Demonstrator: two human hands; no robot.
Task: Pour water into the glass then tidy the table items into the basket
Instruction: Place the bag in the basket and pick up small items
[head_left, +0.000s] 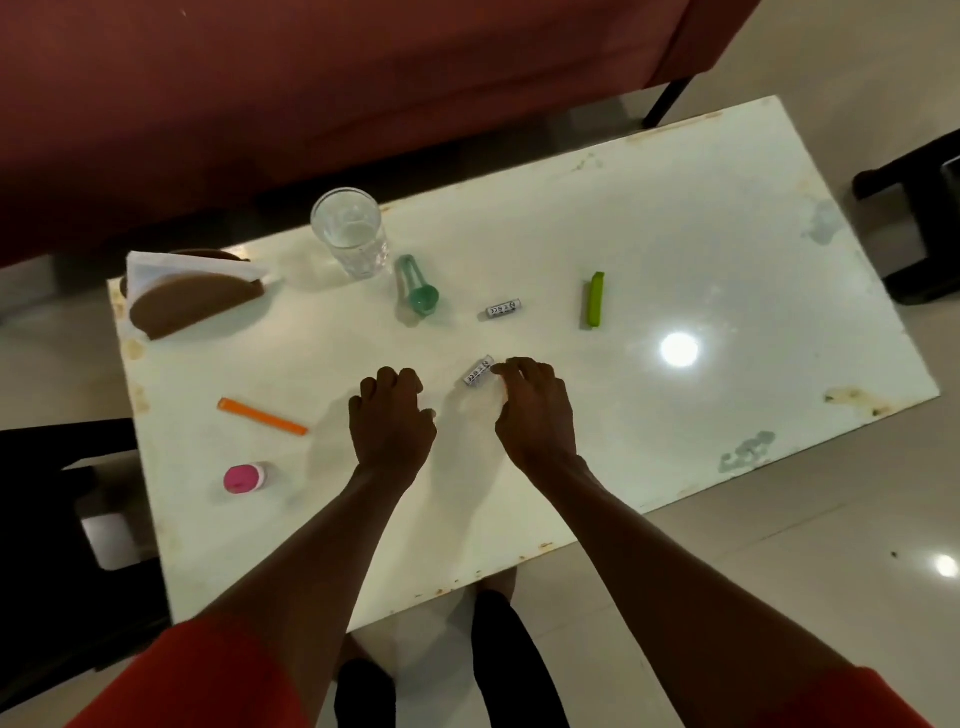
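glass (350, 234) at far table edge, holds some water; pouring looks done, tidying in hand. near battery (478, 370) lies at right hand (535, 410) fingertips, grasp uncertain. left hand (390, 415) clenched, seemingly empty. next: pinch it; no basket in view.

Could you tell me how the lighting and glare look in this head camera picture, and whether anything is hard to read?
Head view: dim and warm overall; a round lamp glare burns out a spot on the glossy white table, and a smaller one shows on the floor tiles. Hands and arms read very dark, so finger detail is poor. Wide-angle bending skews the table edges. The battery print is too small to read.
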